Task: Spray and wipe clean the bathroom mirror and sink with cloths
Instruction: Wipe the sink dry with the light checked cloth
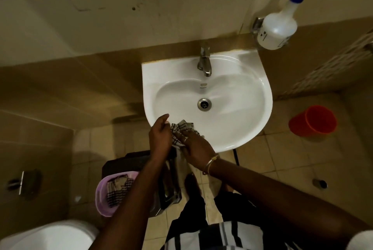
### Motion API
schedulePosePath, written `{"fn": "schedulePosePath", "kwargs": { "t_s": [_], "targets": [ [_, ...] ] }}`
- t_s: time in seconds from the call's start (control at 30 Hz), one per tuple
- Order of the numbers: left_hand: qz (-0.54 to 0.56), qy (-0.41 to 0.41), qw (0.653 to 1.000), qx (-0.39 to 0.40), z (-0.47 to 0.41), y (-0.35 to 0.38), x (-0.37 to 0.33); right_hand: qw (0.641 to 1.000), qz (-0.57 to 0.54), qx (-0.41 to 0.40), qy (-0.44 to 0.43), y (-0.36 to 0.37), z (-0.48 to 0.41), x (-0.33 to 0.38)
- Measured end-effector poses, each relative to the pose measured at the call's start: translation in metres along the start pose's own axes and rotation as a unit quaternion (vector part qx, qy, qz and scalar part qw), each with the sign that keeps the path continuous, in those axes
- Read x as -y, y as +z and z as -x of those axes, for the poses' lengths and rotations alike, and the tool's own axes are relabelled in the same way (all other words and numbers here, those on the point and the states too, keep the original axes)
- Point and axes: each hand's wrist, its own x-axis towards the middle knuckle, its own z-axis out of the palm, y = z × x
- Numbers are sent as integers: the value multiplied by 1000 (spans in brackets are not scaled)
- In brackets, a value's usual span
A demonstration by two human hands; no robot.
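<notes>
A white wall-hung sink [238, 128] with a chrome tap [204, 62] and a metal drain [204, 104] fills the middle of the head view. At its near-left rim both hands hold one black-and-white checked cloth [180, 127]. My left hand [160, 134] grips the cloth's left side. My right hand [196, 146] presses it from the right, fingers curled over it. A white spray bottle [277, 27] with a blue collar hangs at the upper right on the wall. No mirror is in view.
A purple basket [102, 197] holding another checked cloth sits on a dark stool [121, 164] under my left arm. An orange bucket [314, 120] stands on the tiled floor at right. A white toilet [50, 235] is at the bottom left.
</notes>
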Motion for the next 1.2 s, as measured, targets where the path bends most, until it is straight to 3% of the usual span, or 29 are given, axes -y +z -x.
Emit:
{"fn": "schedulePosePath", "kwargs": {
  "t_s": [0.27,0.53,0.93,1.07,1.2],
  "targets": [
    [-72,43,995,57,17,2,-4,983,86,6,-164,-23,23,-38],
    [-160,109,972,137,39,17,-5,972,125,-51,-190,-57,65,-86],
    [-180,97,961,187,54,43,-17,979,113,-168,-20,-100,93,-121],
    [-164,58,964,200,51,48,-26,976,-41,-191,98,-108,77,-94],
    [-106,-11,973,202,44,54,-42,939,-235,-200,153,-117,50,-66]
  ]
}}
